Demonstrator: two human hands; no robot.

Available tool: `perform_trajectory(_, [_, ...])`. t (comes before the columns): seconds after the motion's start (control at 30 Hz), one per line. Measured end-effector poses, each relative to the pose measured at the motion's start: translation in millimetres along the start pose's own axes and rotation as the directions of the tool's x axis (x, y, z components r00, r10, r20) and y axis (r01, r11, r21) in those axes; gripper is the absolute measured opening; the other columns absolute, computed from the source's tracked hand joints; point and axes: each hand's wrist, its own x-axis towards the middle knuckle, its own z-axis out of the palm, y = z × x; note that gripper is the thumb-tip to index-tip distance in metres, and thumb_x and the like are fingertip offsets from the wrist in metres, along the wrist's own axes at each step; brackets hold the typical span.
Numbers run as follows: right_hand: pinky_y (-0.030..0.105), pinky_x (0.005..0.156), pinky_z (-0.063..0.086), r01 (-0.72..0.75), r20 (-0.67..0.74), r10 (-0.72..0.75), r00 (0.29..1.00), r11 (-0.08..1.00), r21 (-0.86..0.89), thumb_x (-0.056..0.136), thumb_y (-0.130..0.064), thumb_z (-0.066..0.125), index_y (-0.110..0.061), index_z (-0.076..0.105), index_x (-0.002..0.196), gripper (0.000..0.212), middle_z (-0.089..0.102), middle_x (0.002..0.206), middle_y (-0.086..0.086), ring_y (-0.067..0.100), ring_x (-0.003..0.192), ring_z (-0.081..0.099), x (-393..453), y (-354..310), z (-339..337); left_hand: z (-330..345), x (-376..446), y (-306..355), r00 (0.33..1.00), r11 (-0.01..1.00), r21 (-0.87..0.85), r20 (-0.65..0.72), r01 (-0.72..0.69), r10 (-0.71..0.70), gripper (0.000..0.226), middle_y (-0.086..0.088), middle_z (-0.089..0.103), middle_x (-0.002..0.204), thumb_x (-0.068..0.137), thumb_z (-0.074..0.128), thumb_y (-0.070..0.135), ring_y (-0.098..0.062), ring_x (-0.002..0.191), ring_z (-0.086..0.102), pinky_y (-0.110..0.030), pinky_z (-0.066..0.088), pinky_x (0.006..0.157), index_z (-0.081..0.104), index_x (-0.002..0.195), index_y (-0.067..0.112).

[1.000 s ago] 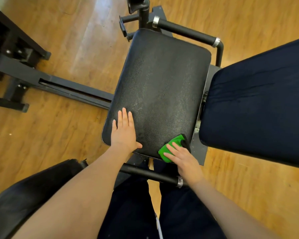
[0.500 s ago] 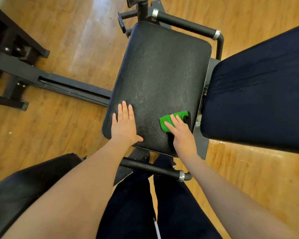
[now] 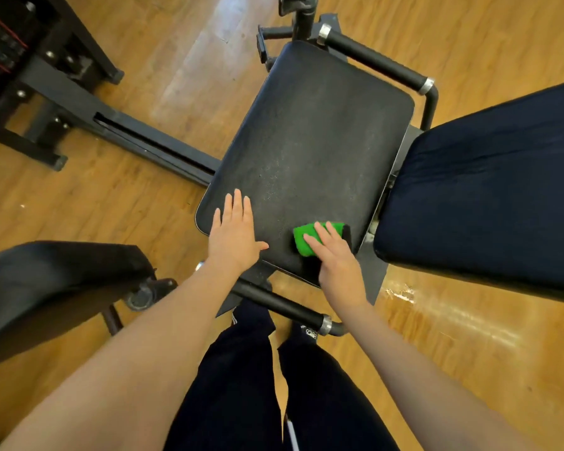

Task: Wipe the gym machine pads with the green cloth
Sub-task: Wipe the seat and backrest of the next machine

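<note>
While left hand [image 3: 233, 236] lies flat, right hand [image 3: 335, 257] presses green cloth [image 3: 301, 240].

cloth [image 3: 302, 244] on seat pad [image 3: 306, 141], backrest pad [image 3: 485, 196] right of it

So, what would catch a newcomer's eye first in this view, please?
The bright green cloth stands out at once, pressed under the straight fingers of the right hand at the near right corner of the black seat pad. The left hand lies flat on that pad's near left corner, and a dark blue pad fills the right side.
</note>
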Motion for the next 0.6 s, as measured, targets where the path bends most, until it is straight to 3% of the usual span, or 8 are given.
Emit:
perform_trajectory(0.1, [0.047,0.105,0.031,0.225,0.191,-0.216,0.958,0.974,-0.025,0.074,0.018,0.058,-0.006,0.058,0.125,0.056,0.047,0.139,0.017,0.037,0.131,0.040,39,-14,13,20,-25,10,0.999,0.996,-0.080,-0.020,0.047,-0.049,0.094,-0.016,-0.017,0.159,0.096,0.048,0.051,-0.029,0.148,-0.013,-0.043,0.002,0.120,-0.010,0.152,0.003])
perform_trajectory(0.2, [0.053,0.092,0.044,0.408,0.324,-0.372,0.870,0.912,-0.048,0.058,0.015,0.075,-0.005,0.066,0.114,0.060,0.057,0.127,0.019,0.040,0.116,0.054,38,-7,27,31,-38,21,0.996,0.987,-0.140,-0.009,0.081,-0.083,0.092,-0.017,-0.016,0.160,0.096,0.047,0.050,-0.029,0.148,-0.013,-0.042,0.001,0.120,-0.008,0.152,0.002])
perform_trajectory(0.3, [0.050,0.087,0.048,0.426,0.301,-0.387,0.871,0.902,-0.072,0.050,0.017,0.078,-0.007,0.069,0.109,0.065,0.062,0.121,0.017,0.037,0.110,0.059,11,17,19,35,-49,29,0.996,0.984,-0.150,0.016,0.091,-0.090,0.091,-0.017,-0.015,0.160,0.096,0.044,0.054,-0.028,0.148,-0.012,-0.041,0.000,0.120,-0.007,0.152,0.002])
perform_trajectory(0.4, [0.044,0.094,0.045,0.399,0.335,-0.344,0.877,0.910,-0.112,0.055,0.016,0.077,-0.011,0.065,0.116,0.068,0.058,0.129,0.013,0.033,0.119,0.055,-17,37,3,33,-62,37,0.994,0.983,-0.155,0.059,0.095,-0.087,0.089,-0.016,-0.013,0.160,0.097,0.039,0.056,-0.028,0.149,-0.011,-0.041,0.000,0.120,-0.006,0.152,0.002])
perform_trajectory(0.5, [0.035,0.114,0.021,0.353,0.443,-0.274,0.853,0.930,-0.103,0.084,0.012,0.050,-0.018,0.041,0.140,0.065,0.026,0.153,0.006,0.024,0.142,0.022,-31,48,-15,24,-73,55,0.997,0.986,-0.155,0.067,0.058,-0.048,0.088,-0.015,-0.012,0.161,0.098,0.037,0.056,-0.027,0.149,-0.010,-0.041,-0.001,0.120,-0.006,0.152,0.002])
perform_trajectory(0.6, [0.032,0.115,0.017,0.295,0.508,-0.190,0.840,0.946,-0.135,0.092,0.006,0.041,-0.022,0.031,0.145,0.061,0.015,0.157,0.001,0.019,0.144,0.012,-34,45,-33,13,-85,78,0.999,0.992,-0.124,0.041,-0.007,0.013,0.088,-0.015,-0.012,0.161,0.098,0.036,0.057,-0.026,0.149,-0.010,-0.041,-0.001,0.120,-0.007,0.152,0.003])
